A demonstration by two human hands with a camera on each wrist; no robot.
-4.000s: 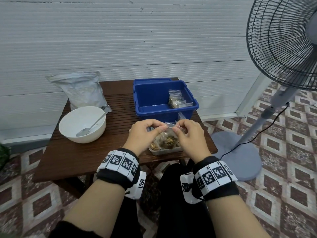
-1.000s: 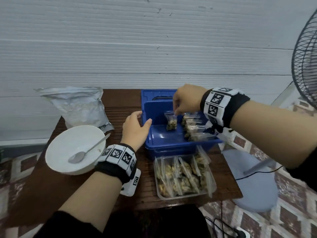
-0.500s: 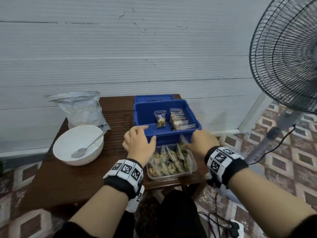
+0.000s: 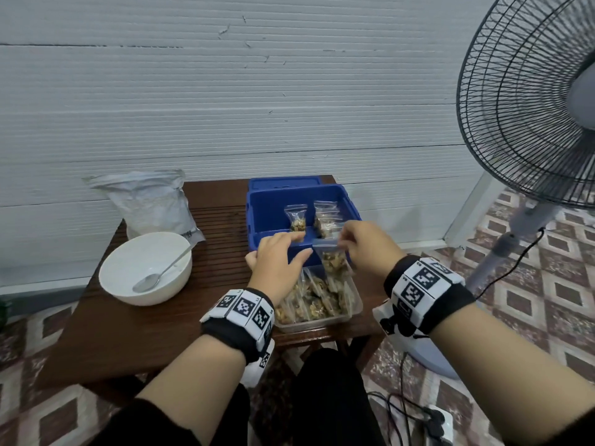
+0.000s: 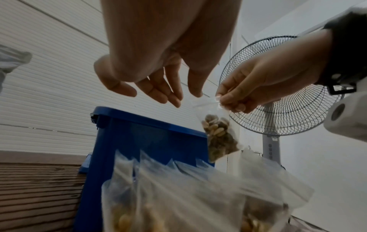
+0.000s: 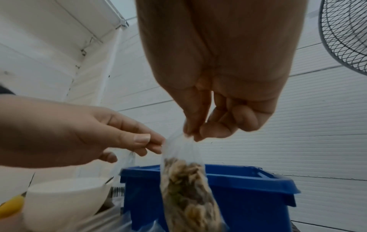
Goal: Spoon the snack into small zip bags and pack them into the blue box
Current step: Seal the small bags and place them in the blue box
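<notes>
My right hand [image 4: 344, 244] pinches the top edge of a small zip bag of snack [image 4: 331, 262], which hangs above the clear tray [image 4: 355, 309] of filled bags. In the right wrist view the bag [image 6: 186, 188] dangles from thumb and fingers in front of the blue box [image 6: 248, 196]. My left hand [image 4: 294, 249] hovers open just left of the bag, fingers [image 5: 158, 92] spread and close to its top corner; I cannot tell if they touch it. The blue box [image 4: 260, 217] stands behind the tray, holding one upright bag [image 4: 297, 218] and a few more [image 4: 326, 220].
A white bowl [image 4: 128, 284] with a spoon [image 4: 161, 275] sits at the table's left, and a large silver snack pouch [image 4: 151, 204] leans behind it. A standing fan [image 4: 531, 107] is close on the right. The white wall runs right behind the table.
Half a second ago both hands were low at the tray. My right hand has since lifted a filled bag out of it, and my left hand has risen beside it.
</notes>
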